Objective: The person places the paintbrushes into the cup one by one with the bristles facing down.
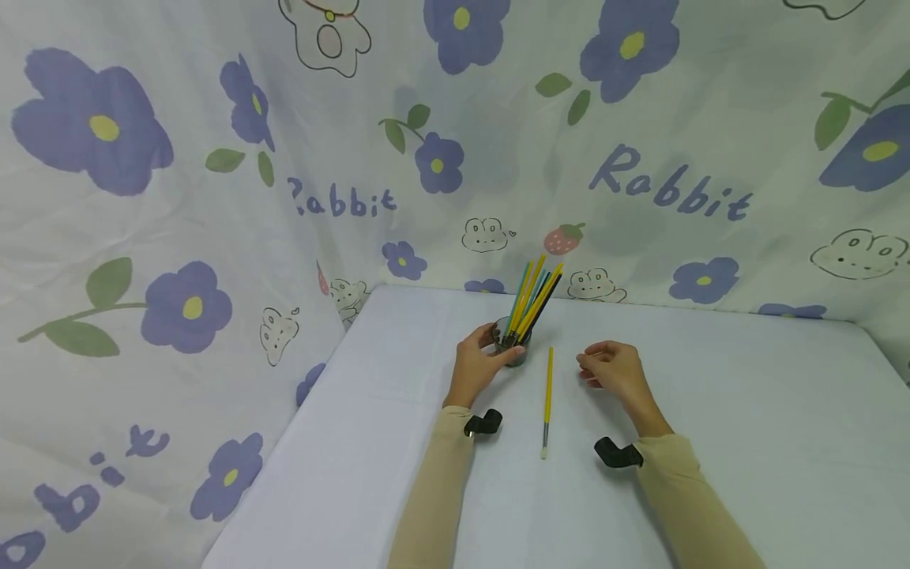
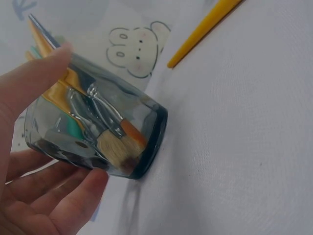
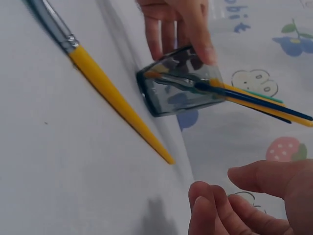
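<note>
My left hand (image 1: 478, 370) grips a clear, grey-tinted glass cup (image 2: 146, 105), thumb on one side and fingers on the other. Inside it stand several paintbrushes (image 2: 116, 149), bristles down, with yellow, teal and dark handles leaning out over the rim. A single yellow paintbrush (image 1: 549, 387) lies on the table between the hands, its pale bristles toward me. To the right of that brush is my right hand (image 1: 615, 371), holding nothing, fingers loosely bent and thumb apart from them in the right wrist view. Whether the cup's base touches the table, I cannot tell.
A white cloth covers the table (image 1: 768, 411). Behind it and along the left hangs a white curtain (image 1: 512, 118) printed with purple flowers, rabbits and lettering. Each sleeve cuff carries a black wrist piece, one on the left (image 1: 485, 423) and one on the right (image 1: 615, 454).
</note>
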Motion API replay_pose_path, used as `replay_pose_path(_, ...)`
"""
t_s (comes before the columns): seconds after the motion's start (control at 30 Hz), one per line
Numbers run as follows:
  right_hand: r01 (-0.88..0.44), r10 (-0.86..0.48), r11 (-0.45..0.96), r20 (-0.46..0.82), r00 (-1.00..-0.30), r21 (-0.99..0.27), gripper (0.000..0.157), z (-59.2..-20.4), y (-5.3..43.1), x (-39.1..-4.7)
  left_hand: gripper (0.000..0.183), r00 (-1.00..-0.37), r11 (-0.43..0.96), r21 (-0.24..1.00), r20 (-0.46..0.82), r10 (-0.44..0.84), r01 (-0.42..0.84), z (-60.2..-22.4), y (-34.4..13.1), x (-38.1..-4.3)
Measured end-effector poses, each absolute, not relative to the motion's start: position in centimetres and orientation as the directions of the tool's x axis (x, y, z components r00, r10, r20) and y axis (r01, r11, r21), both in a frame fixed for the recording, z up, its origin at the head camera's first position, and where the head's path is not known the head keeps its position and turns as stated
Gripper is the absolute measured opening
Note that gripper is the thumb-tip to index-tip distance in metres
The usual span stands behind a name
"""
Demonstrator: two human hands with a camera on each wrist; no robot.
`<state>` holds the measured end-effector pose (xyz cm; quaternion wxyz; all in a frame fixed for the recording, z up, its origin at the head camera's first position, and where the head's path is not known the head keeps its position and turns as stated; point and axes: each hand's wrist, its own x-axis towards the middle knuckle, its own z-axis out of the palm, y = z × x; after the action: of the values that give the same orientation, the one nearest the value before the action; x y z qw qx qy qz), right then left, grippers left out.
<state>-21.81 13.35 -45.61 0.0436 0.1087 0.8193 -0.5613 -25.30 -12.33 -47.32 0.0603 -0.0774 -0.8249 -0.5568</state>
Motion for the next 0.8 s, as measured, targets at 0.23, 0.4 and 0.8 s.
replay_pose_path(0.23, 0.219, 0.07, 0.403, -0.209, -0.975, -0.888, 0.032, -46.4, 12.1, -21.5, 0.083, -0.982, 0.378, 0.906, 0.181, 0.056, 0.189, -47.2, -12.2, -25.2)
replay_pose_path(0.4, 0.178, 0.015, 0.455, -0.192, -0.981, -0.872, 0.029, -46.7, 11.0, -21.4, 0.083, -0.982, 0.376, 0.908, 0.181, 0.054, 0.187, -47.2, -12.2, -25.3)
replay_pose_path(0.8, 0.133, -0.049, 0.615, -0.206, -0.977, -0.777, 0.023, -46.6, 8.4, -21.7, 0.083, -0.984, 0.389, 0.904, 0.173, 0.043, 0.176, -47.2, -12.2, -25.2)
